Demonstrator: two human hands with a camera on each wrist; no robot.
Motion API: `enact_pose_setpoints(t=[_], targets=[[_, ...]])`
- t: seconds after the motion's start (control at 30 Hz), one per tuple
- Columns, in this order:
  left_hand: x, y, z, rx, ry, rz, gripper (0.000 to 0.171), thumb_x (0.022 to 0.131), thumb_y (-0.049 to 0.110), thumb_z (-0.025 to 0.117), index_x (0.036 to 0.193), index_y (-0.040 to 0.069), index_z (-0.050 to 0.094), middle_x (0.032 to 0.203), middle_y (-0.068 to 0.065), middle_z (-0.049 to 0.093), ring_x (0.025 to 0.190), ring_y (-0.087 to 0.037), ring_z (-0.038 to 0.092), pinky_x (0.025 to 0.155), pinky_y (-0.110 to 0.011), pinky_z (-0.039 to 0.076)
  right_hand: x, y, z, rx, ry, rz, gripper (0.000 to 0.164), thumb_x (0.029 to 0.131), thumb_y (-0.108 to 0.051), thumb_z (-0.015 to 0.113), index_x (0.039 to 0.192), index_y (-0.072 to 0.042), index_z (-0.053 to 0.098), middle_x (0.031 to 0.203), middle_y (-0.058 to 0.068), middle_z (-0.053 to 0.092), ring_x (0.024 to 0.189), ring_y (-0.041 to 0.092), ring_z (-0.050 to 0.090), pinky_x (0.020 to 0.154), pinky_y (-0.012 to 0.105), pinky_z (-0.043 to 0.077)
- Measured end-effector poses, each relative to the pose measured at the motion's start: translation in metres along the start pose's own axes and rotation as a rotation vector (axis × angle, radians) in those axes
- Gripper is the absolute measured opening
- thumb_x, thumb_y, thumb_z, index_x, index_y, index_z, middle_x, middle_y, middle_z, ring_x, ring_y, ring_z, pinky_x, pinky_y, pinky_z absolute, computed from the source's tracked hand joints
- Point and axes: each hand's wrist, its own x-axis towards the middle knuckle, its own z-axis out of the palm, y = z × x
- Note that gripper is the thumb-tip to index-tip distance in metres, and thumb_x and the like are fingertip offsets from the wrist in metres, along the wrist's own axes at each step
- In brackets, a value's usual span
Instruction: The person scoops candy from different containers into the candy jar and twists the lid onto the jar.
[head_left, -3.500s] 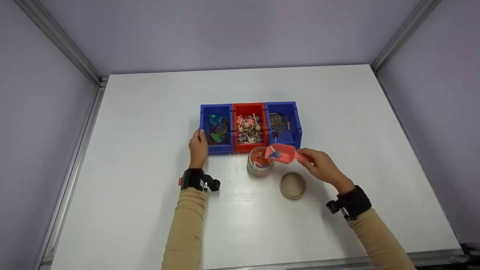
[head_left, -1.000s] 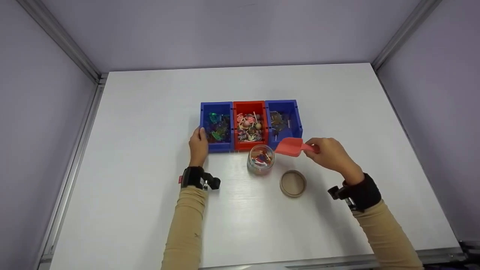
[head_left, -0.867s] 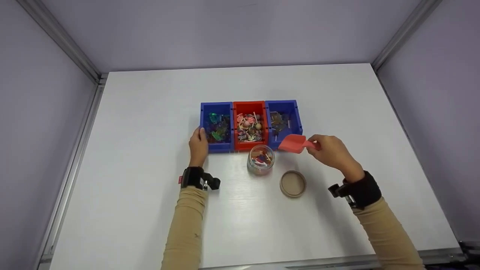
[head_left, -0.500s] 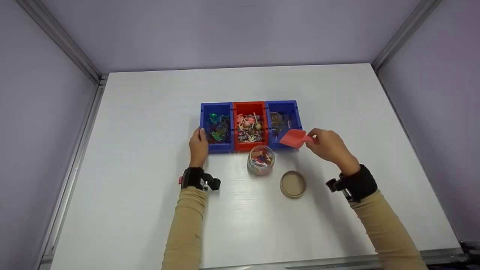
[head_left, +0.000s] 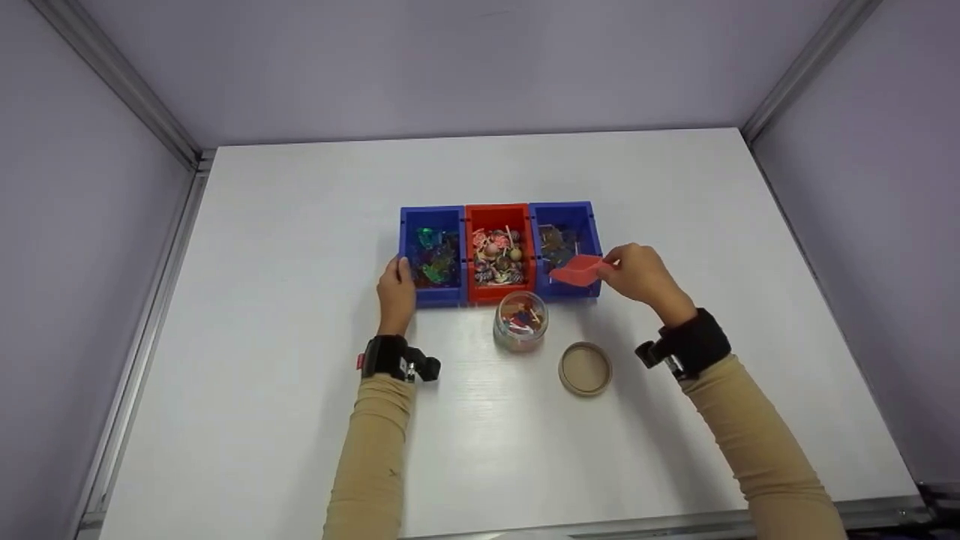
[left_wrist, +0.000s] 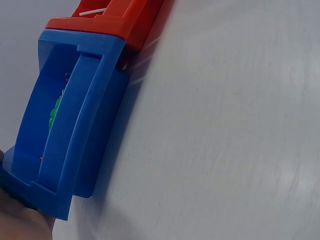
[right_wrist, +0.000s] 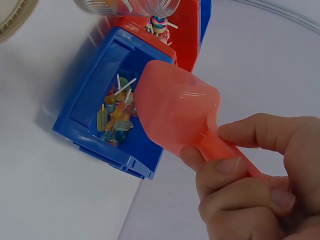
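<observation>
My right hand pinches the handle of a small pink scoop between thumb and fingers. The scoop is tilted over the right blue bin, its bowl overlapping the bin's front part. Small lollipop-like charms with white sticks lie in that bin in the right wrist view; nothing shows on the scoop's visible side. At the left blue bin, my left hand grips the outer side wall, thumb at the rim. Green and dark translucent pieces lie inside that one.
Between the blue bins, a red bin holds striped lollipop pieces. In front stands an uncovered clear jar with colourful bits inside. A round tan lid lies at its right on the white table.
The scoop, at the jar with a blue piece in it at first, has gone up and back over the right blue bin and turned over. My left hand keeps its place.
</observation>
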Motion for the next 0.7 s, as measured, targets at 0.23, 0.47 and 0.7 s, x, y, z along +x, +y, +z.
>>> enact_pose_setpoints(t=[0.23,0.47,0.7], targets=[[0.001,-0.001,0.000,0.000,-0.012,-0.013,0.046,0.107,0.026,0.032,0.142,-0.002,0.043,0.144,-0.021,0.050,0.140,-0.032,0.043,0.117,-0.044,0.036,0.017,-0.005,0.000,0.016,-0.040,0.088,0.032,0.087,-0.017,0.063,0.094,0.014,0.071,0.089,0.028,0.072,0.071,0.025,0.059,0.060,0.030,0.050],[0.000,-0.002,-0.001,-0.004,0.012,0.010,0.042,0.106,0.023,0.034,0.135,-0.004,0.050,0.132,-0.025,0.057,0.129,-0.033,0.052,0.109,-0.045,0.042,0.033,-0.011,0.002,0.009,-0.044,0.162,0.031,0.082,-0.020,0.066,0.066,0.006,0.070,0.055,-0.002,0.053,0.060,0.016,0.044,0.050,0.021,0.034],[0.000,-0.003,0.001,-0.018,0.024,0.022,0.042,0.106,0.023,0.035,0.134,-0.003,0.050,0.132,-0.023,0.058,0.130,-0.032,0.052,0.110,-0.044,0.042,0.045,-0.018,0.002,-0.027,-0.078,0.234,0.029,0.080,-0.023,0.068,0.080,0.005,0.063,0.075,0.008,0.054,0.071,0.021,0.045,0.059,0.029,0.042]])
